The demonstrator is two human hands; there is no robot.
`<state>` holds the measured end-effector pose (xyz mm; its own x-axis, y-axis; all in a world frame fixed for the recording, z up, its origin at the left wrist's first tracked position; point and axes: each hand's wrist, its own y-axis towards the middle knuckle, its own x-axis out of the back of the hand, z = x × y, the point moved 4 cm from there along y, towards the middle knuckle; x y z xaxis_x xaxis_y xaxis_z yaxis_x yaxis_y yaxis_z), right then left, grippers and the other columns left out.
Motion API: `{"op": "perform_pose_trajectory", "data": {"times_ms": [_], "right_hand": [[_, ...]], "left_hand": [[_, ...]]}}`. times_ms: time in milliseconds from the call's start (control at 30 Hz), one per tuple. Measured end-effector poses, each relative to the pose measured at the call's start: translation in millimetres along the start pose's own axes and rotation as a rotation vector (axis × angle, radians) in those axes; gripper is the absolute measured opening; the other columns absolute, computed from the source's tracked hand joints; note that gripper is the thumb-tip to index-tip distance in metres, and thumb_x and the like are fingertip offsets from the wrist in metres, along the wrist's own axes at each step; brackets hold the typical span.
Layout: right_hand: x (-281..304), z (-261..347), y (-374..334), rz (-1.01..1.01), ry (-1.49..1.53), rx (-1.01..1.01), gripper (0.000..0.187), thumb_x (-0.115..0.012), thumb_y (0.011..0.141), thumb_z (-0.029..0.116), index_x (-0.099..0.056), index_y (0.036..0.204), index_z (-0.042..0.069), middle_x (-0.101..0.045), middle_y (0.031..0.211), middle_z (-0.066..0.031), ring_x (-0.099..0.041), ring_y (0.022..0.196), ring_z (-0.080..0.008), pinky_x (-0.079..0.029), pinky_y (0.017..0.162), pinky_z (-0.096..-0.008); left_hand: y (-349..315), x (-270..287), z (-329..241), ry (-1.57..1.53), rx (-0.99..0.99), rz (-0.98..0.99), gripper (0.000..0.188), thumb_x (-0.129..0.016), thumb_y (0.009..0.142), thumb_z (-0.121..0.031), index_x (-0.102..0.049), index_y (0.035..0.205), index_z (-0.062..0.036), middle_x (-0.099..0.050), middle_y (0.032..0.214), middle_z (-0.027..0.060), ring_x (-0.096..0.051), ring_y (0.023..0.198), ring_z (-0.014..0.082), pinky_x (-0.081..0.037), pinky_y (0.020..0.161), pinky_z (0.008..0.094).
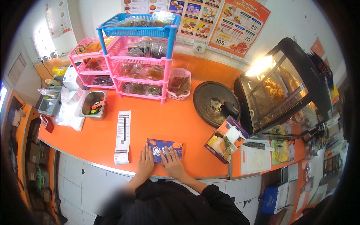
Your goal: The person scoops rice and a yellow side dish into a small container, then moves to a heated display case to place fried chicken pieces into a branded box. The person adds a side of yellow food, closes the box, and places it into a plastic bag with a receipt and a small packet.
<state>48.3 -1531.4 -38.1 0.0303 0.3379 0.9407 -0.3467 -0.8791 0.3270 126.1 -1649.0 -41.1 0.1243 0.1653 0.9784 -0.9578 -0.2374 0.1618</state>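
Observation:
A flat blue-and-orange printed cardboard food box [176,146] lies near the front edge of the orange counter. My left hand [145,160] rests on its left end with the fingers stretched forward. Beside it, my right hand [173,163] lies flat across the middle of the box, fingers extended. Neither hand grips anything. To the left of my hands is a long printed paper receipt [123,140]. On the right stands an opened food box [227,137] with food and a white packet inside.
Pink and blue tiered baskets [138,58] with bagged items stand at the back. A stone mortar [210,101] with a dark pestle sits right of centre, before a lit glass display warmer [277,90]. A knife lies on a white cutting board [255,159]. A metal container [93,104] holds sachets.

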Motion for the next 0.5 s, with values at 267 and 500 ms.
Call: {"op": "perform_pose_trajectory", "data": {"times_ms": [267, 500], "right_hand": [[10.4, -40.4, 45.2, 0.005, 0.270, -0.080, 0.076, -0.059, 0.081, 0.042, -0.029, 0.141, 0.008, -0.025, 0.145, -0.0188, -0.022, 0.135, -0.0373, -0.011, 0.109, -0.0556], [40.3, -140.8, -70.7, -0.364, -0.278, -0.962, 0.047, -0.061, 0.081, 0.027, -0.048, 0.123, 0.009, -0.047, 0.120, -0.0133, -0.041, 0.115, -0.0305, -0.025, 0.098, -0.0511]], "left_hand": [[62.8, -6.0, 30.5, -0.387, 0.112, 0.101, 0.104, -0.066, 0.063, -0.033, -0.012, 0.139, 0.0122, -0.009, 0.149, 0.0262, -0.006, 0.141, 0.0340, -0.002, 0.111, 0.0536], [122.7, 1.3, 46.7, -0.269, 0.145, 0.022, 0.101, -0.065, 0.062, -0.027, -0.013, 0.142, 0.0062, -0.008, 0.150, 0.0233, -0.007, 0.141, 0.0336, -0.001, 0.106, 0.0632]]}}
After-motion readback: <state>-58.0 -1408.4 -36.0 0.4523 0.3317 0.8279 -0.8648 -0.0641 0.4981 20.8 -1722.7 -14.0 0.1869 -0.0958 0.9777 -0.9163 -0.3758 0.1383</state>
